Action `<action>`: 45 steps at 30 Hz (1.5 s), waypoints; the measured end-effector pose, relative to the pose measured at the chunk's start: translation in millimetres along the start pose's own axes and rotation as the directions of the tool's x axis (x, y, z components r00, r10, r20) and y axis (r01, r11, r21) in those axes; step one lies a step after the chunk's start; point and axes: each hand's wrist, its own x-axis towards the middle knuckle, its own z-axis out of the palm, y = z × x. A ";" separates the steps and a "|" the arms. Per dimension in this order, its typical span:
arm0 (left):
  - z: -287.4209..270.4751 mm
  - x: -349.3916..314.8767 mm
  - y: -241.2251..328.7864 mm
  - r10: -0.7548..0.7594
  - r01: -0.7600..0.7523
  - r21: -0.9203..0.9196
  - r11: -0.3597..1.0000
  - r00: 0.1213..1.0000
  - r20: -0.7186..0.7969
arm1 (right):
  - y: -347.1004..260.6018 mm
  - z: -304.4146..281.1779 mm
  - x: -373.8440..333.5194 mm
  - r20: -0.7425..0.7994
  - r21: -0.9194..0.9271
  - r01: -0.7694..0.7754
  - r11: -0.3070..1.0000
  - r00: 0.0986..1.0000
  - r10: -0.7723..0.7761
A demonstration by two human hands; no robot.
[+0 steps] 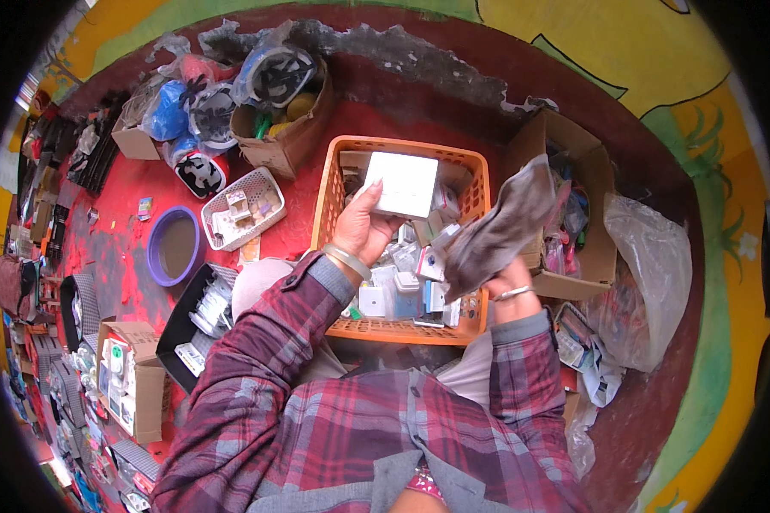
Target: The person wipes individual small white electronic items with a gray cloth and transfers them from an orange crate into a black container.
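My left hand (364, 224) grips a white box (402, 181) by its near left corner, thumb on top, above an orange plastic basket (323, 224). To the right, my right hand (513, 280) is closed around a grey-brown cloth (503, 227), which spreads up and leftward over the basket's right rim. Inside the basket lie several small white boxes (371, 301) and clear-wrapped packets (405, 256). The cloth and my hands hide part of the contents.
A cardboard carton (586, 145) stands on the right beside a clear plastic bag (650, 274). On the left are a purple-rimmed basin (153, 248), a white basket (274, 214) and a black tray (173, 342). Another carton (274, 158) with wrapped helmets (281, 75) sits at the back wall.
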 end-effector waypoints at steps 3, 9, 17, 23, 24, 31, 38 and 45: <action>-2.7 -2.5 2.7 0.042 -0.042 -0.016 0.999 0.999 -0.003 | 10.1 41.0 -12.9 0.091 0.056 -0.136 0.989 0.987 0.130; -0.8 -3.9 3.9 0.043 -0.045 0.055 0.997 0.998 0.040 | -25.7 40.7 -9.5 -0.104 0.013 0.082 0.997 0.991 -0.080; 2.7 -7.1 -3.7 0.053 -0.078 0.195 0.978 0.989 0.135 | -18.0 19.0 8.5 0.151 0.193 -0.011 0.981 0.988 -0.018; 11.5 -13.6 -7.6 -0.080 0.018 0.293 0.956 0.976 0.202 | -21.8 45.0 -20.5 0.023 0.143 0.251 0.957 0.966 -0.257; 13.8 -14.6 -8.5 -0.110 0.032 0.334 0.942 0.970 0.216 | -19.9 45.5 -23.0 -0.001 0.130 0.279 0.952 0.960 -0.281; 12.5 -21.1 -8.5 -0.232 0.051 0.526 0.849 0.931 0.283 | -20.1 85.7 -22.9 0.521 -0.853 0.507 -0.121 0.839 -0.156; 2.9 -24.2 -19.8 -0.301 -0.169 0.861 0.479 0.890 0.343 | -2.9 80.3 -3.1 0.757 -0.633 0.673 -0.383 0.642 -0.121; 15.0 -26.7 -16.4 -0.362 -0.223 0.928 0.298 0.874 0.326 | 8.2 65.2 5.9 0.592 -0.756 0.395 -0.522 0.752 -0.290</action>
